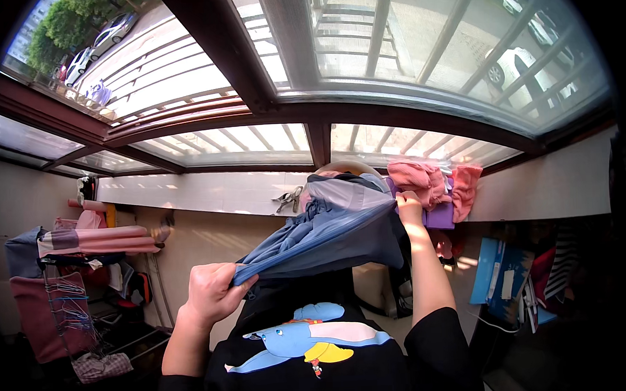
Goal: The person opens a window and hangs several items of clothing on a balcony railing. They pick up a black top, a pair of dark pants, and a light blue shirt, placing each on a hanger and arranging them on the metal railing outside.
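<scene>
A blue-grey piece of fabric (320, 232), likely a garment, is stretched between my two hands. My left hand (212, 291) grips its lower-left corner in a fist. At the upper right, my right hand (410, 209) pinches the other end, close to the window ledge. The cloth's edge runs taut between them, while the rest hangs in loose folds. Beyond the cloth, a round basin (351, 166) on the ledge holds more clothes, and the fabric partly hides it. Whether the cloth is clear of the basin, I cannot tell.
Pink towels (417, 180) lie over a purple item (441, 217) beside the basin. Metal clips (290, 199) rest on the white ledge (197, 192). A rack with clothes and several hangers (69, 306) stands left. Blue folders (497, 271) are at right. Barred windows (416, 34) rise ahead.
</scene>
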